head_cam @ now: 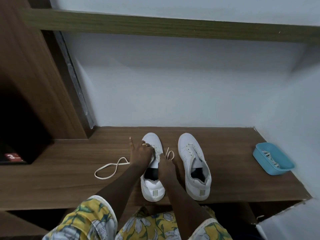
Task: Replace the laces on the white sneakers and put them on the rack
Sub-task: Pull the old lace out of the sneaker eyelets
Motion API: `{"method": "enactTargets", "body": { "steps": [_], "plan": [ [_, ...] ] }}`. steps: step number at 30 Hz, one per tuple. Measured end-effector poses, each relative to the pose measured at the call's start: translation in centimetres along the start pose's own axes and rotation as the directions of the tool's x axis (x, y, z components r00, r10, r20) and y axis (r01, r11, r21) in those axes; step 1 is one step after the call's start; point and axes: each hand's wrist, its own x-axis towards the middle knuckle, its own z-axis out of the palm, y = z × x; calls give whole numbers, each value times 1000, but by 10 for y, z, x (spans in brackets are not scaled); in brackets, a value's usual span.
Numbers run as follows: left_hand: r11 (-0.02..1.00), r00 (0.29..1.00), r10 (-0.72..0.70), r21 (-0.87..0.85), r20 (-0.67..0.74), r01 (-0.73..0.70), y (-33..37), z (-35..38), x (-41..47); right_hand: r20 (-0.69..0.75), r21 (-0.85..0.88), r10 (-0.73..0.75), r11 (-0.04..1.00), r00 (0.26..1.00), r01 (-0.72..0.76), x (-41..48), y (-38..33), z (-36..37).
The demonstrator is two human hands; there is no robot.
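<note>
Floral sleeves (90,220) reach to the left sneaker (152,189) on the counter (69,179).
Left grip (141,151) curls on the lace (110,168) at the eyelets; right grip (164,163) pinches its looped end beside the tongue, sneaker directly beneath both.

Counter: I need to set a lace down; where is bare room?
Bare wood lies between the right sneaker and the blue tray, and left of the loose lace. Left hand and right hand crowd the left sneaker.

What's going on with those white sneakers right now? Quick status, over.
Left hand grips laced sneaker, right hand pinches its lace. Other sneaker beside it, looks unlaced. Blue tray of laces off to the side, nothing blocking.
</note>
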Motion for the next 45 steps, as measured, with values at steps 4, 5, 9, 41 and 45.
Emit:
{"method": "enactTargets", "body": {
  "steps": [4,5,9,41,45],
  "plan": [
    [998,996,-68,-1,55,69,4,-9,-1,-8,2,3,1000,1000,-3,1,2,1],
    [997,996,-74,2,51,74,4,-10,-1,-5,2,5,1000,1000,-5,2,2,1],
    [999,998,-41,6,50,41,4,-11,-3,-1,-6,10,1000,1000,-10,3,2,2],
    [971,998,-42,-233,56,54,-14,3,-5,-11,-6,21,1000,1000,-21,3,3,4],
    [942,988,-155,-300,12,151,-20,11,-5,-22,4,14,1000,1000,-14,3,4,4]
  ]
}}
